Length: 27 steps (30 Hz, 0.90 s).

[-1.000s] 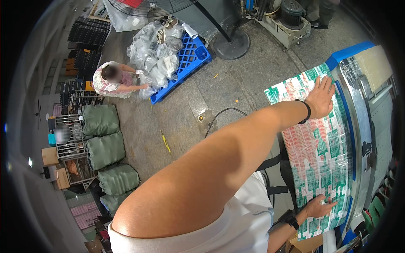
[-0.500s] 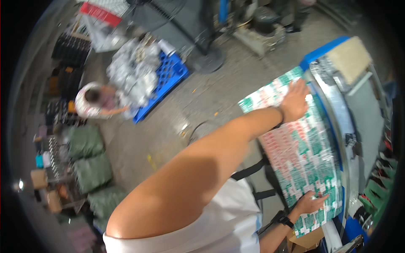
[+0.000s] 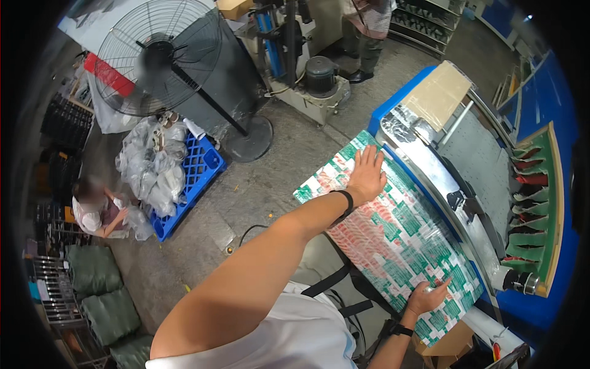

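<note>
A large printed sheet in green, red and white lies flat on the feed table of a blue machine. My left hand rests palm down with fingers spread on the sheet's far end; a black band circles that wrist. My right hand presses on the sheet's near end with fingers apart, a dark watch on the wrist. Neither hand grips anything.
A standing fan and a motor unit are on the concrete floor ahead. A blue pallet holds clear plastic bags. A person crouches at left near green sacks. Another person stands at the top.
The camera view has swung, bringing the fan and the machine's right side into sight. Both hands remain flat on the sheet at its two ends.
</note>
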{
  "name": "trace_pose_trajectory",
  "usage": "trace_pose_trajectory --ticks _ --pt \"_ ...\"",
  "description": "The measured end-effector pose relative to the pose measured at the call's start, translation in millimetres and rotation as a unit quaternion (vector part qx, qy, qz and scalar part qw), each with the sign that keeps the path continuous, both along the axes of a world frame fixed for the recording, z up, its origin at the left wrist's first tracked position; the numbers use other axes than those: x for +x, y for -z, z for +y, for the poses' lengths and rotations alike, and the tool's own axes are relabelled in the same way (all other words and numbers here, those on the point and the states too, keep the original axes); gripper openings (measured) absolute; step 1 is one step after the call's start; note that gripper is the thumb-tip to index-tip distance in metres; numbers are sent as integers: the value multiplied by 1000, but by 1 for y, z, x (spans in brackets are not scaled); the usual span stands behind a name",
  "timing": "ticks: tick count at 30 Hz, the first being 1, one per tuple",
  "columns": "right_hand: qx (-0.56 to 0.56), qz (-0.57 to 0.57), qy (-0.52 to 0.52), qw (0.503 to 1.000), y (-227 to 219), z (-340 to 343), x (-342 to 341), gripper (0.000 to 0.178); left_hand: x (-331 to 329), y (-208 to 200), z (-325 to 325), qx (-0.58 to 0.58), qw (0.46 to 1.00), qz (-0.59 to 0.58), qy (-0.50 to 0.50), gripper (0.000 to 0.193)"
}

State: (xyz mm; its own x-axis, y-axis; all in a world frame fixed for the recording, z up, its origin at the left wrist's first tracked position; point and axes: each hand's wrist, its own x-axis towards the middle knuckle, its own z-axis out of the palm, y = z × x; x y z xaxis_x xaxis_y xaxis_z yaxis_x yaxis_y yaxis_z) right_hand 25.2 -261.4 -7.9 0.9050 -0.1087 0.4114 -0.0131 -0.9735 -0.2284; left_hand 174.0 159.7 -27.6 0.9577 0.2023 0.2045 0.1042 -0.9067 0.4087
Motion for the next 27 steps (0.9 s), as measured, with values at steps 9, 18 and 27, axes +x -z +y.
trace_pose_trajectory --ticks 9,18,27 --pt "-97 18 46 994 16 -24 13 74 14 4 -7 -3 996 -91 6 70" --pt "-104 57 70 991 1 -6 4 75 1 -4 -6 6 1000 -26 9 68" --pt "-100 40 59 992 0 -3 7 75 3 3 -5 2 1000 -25 0 68"
